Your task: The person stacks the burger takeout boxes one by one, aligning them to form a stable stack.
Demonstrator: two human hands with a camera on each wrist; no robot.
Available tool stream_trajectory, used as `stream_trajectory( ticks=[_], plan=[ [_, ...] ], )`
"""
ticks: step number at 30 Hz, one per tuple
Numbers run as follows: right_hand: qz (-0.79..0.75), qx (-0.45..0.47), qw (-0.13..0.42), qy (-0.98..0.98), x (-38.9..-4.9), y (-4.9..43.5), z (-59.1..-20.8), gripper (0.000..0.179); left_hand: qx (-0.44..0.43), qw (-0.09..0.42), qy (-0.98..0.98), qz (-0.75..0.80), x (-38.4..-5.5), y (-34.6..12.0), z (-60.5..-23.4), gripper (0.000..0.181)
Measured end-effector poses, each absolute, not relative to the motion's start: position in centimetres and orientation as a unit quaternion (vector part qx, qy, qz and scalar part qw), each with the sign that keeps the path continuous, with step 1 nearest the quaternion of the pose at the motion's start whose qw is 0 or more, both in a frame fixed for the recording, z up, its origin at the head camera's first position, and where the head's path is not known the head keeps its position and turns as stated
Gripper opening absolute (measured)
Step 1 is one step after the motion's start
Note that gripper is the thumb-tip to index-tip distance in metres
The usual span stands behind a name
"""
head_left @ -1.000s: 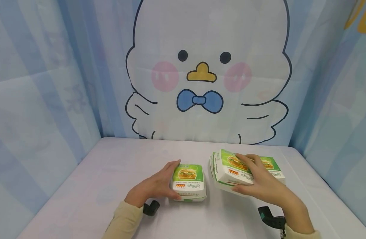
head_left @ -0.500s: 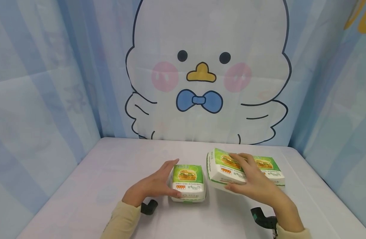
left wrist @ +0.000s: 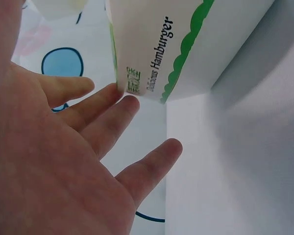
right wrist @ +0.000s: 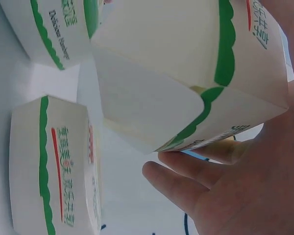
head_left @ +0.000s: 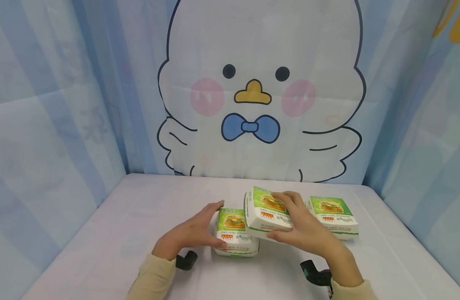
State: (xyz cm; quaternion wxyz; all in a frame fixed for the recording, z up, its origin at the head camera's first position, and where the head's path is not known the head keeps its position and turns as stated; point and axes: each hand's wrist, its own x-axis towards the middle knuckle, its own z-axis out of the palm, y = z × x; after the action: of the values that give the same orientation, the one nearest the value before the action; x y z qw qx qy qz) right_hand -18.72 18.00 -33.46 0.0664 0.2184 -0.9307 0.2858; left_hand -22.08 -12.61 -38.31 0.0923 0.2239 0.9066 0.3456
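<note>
Over tbl (head_left: 278, 275) | wht/grn burger box (head_left: 268, 213) tilted, held R grip (head_left: 310, 233) | L grip (head_left: 190, 233) wide

On the head cam I get a white table (head_left: 102, 250) w/ rounded far corners. Behind it hangs the back cloth (head_left: 143, 83), lt blue w/ stripes, printed w/ a big white chick (head_left: 260, 41): black eyes (head_left: 229, 71), pink cheeks (head_left: 207, 96), yellow beak (head_left: 253, 97), blue bow (head_left: 232, 127) (my L wrist cam seems to catch a bit of it). I see the L curtain (head_left: 38, 146) & R curtain (head_left: 421, 146), both lt blue & striped. Top R: yellow marks (head_left: 458, 36), cut off at the edge.
</note>
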Motion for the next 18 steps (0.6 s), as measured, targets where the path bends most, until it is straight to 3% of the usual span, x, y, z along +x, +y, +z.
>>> stream_trajectory(
  ticks=[18],
  plan=[
    [0.277, 0.237, 0.083, -0.927, -18.8, 14.9, -34.9, 0.091, 0.231, 0.075, 0.906, 0.347, -22.0, -12.8, -38.1, 0.113]
  ],
)
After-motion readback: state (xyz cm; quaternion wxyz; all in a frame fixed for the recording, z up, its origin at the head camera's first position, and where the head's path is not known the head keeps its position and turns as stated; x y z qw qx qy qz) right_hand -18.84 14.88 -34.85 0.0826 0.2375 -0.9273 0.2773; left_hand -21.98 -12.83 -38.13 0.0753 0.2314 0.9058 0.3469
